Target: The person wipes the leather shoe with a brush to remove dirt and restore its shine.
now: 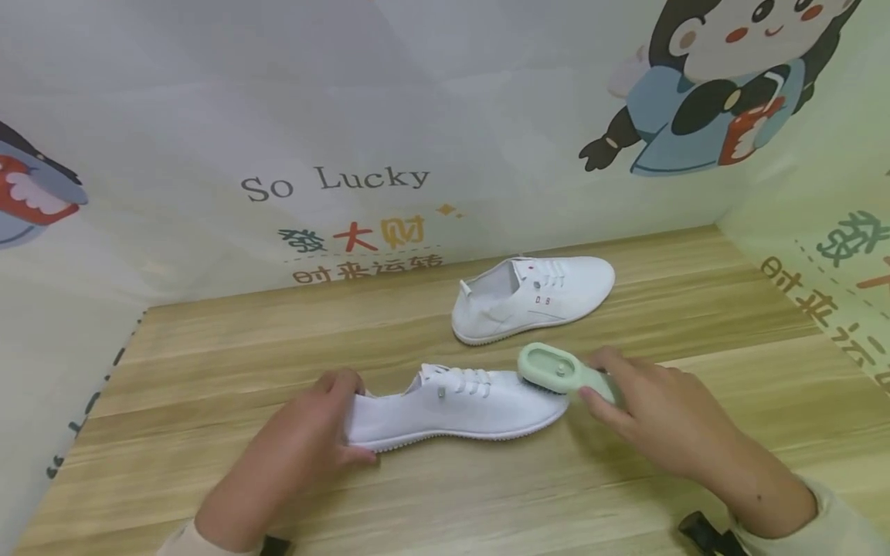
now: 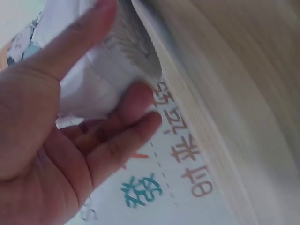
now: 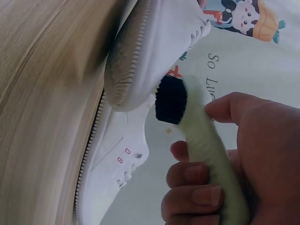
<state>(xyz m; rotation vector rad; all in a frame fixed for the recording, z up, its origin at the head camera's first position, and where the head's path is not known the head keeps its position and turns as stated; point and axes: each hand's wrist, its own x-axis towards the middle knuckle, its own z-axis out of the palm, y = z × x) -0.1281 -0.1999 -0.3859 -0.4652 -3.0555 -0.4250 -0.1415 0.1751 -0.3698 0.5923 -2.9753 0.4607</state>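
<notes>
A white lace-up shoe (image 1: 459, 409) points its toe to the right in the head view. My left hand (image 1: 306, 425) grips it by the heel, thumb on one side and fingers on the other. In the right wrist view the shoe's ridged sole (image 3: 124, 77) shows at the toe, tilted up from the table. My right hand (image 1: 667, 409) holds a pale green shoe brush (image 1: 556, 367) by its handle, fingers wrapped round it. Dark bristles (image 3: 171, 100) face the shoe, and the brush head overlaps the top of the toe in the head view.
A second white shoe (image 1: 577, 289) with red letters on its side stands behind, near the back of the wood-grain table (image 1: 250, 340). A pale printed sheet (image 1: 348, 93) with cartoon figures and lettering rises along the back and both sides.
</notes>
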